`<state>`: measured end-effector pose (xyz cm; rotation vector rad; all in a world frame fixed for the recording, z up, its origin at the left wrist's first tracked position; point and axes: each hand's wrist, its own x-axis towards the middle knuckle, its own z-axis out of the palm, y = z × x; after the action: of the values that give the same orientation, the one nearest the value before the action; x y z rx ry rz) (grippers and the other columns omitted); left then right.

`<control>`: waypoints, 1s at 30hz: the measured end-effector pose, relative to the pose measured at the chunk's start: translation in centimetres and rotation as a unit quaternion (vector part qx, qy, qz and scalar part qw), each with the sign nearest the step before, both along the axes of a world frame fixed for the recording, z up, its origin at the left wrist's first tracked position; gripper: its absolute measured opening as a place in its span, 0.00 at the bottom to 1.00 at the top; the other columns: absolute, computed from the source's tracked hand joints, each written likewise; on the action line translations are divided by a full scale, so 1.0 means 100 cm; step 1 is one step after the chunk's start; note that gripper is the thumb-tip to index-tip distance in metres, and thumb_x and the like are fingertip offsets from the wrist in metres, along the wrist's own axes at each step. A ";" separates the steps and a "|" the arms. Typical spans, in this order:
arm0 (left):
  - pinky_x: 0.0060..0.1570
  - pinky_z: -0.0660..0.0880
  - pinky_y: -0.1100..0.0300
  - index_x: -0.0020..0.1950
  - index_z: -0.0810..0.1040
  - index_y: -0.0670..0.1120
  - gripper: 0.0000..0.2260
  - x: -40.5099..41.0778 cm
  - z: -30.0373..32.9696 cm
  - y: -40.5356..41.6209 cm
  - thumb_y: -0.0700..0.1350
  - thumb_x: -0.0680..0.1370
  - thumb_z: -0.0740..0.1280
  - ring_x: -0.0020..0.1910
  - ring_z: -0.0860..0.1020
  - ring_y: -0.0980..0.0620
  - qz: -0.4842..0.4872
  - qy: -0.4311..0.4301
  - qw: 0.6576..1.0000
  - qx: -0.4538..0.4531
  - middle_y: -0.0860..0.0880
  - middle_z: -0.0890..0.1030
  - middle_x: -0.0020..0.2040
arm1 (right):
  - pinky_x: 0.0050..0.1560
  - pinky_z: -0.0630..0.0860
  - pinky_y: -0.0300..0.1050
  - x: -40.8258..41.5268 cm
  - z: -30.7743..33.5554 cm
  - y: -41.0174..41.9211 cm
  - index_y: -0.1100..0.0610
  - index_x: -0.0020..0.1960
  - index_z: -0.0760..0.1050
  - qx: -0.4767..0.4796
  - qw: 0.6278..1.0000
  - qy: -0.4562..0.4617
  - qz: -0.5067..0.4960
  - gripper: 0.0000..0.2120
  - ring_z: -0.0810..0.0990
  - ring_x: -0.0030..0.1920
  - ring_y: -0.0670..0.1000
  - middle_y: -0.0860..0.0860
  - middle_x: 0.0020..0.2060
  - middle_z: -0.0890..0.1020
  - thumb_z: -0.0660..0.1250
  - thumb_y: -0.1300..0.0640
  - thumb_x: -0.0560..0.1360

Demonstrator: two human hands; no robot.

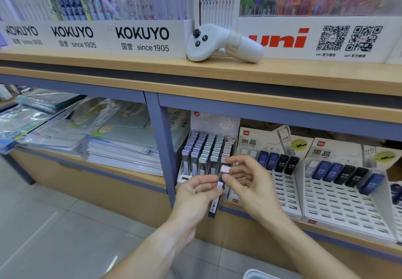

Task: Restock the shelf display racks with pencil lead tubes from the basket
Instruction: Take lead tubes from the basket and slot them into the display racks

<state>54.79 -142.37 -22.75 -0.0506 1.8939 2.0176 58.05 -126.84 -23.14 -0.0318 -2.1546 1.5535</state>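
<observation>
My left hand point(196, 194) grips a few pencil lead tubes point(214, 207); their dark lower ends with a barcode hang below my fingers. My right hand point(245, 179) pinches the pale pink cap of one tube point(225, 168) at the top of that bunch. Both hands are in front of a small display rack point(206, 152) packed with rows of pastel-capped lead tubes on the lower shelf. To its right stand two white slotted racks point(282, 194) point(348, 209), each with only a top row of blue and black tubes. A white rim, perhaps the basket point(258, 274), shows at the bottom edge.
A white handheld controller point(224, 42) lies on the wooden upper shelf point(130, 65). Pen displays stand behind it. Stacks of plastic-wrapped paper goods point(87, 135) fill the lower left bay, beyond a blue upright point(161, 139). Grey floor tiles lie at lower left.
</observation>
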 end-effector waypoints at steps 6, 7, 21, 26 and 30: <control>0.56 0.76 0.63 0.54 0.83 0.52 0.11 -0.004 -0.005 -0.001 0.37 0.77 0.74 0.52 0.83 0.57 0.002 0.054 0.992 -0.118 0.54 0.86 0.49 | 0.51 0.81 0.39 -0.001 0.001 0.014 0.51 0.52 0.80 0.037 0.991 0.080 -0.102 0.11 0.84 0.49 0.44 0.39 0.46 0.83 0.75 0.64 0.75; 0.55 0.75 0.63 0.54 0.83 0.53 0.11 -0.004 -0.008 -0.002 0.38 0.78 0.73 0.53 0.82 0.57 -0.003 0.047 0.990 -0.131 0.54 0.86 0.48 | 0.51 0.81 0.38 -0.001 -0.001 0.014 0.52 0.53 0.80 0.046 0.990 0.082 -0.104 0.11 0.84 0.50 0.44 0.39 0.47 0.83 0.75 0.64 0.75; 0.55 0.72 0.64 0.68 0.75 0.60 0.19 0.000 -0.019 0.008 0.43 0.80 0.69 0.53 0.81 0.57 -0.099 0.063 0.974 -0.191 0.50 0.84 0.50 | 0.49 0.82 0.42 0.003 -0.012 0.004 0.52 0.53 0.80 0.134 0.985 0.093 -0.059 0.10 0.84 0.48 0.41 0.40 0.44 0.84 0.75 0.63 0.75; 0.51 0.74 0.65 0.76 0.70 0.57 0.25 -0.004 -0.024 0.010 0.41 0.80 0.69 0.45 0.82 0.55 -0.122 0.065 0.970 -0.197 0.48 0.84 0.44 | 0.47 0.80 0.42 -0.008 -0.017 0.003 0.51 0.57 0.80 0.205 0.973 0.088 -0.063 0.13 0.81 0.46 0.41 0.41 0.49 0.80 0.74 0.63 0.76; 0.45 0.71 0.66 0.75 0.68 0.55 0.25 0.001 -0.019 0.014 0.42 0.80 0.68 0.42 0.81 0.56 -0.117 0.064 0.969 -0.206 0.48 0.82 0.38 | 0.46 0.80 0.48 -0.014 -0.016 0.006 0.50 0.60 0.79 0.237 0.968 0.053 -0.061 0.15 0.79 0.45 0.44 0.42 0.52 0.74 0.72 0.62 0.76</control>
<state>54.84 -140.99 -24.63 0.1918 2.2530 1.4831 56.66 -126.19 -24.75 0.0736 -2.3312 0.9197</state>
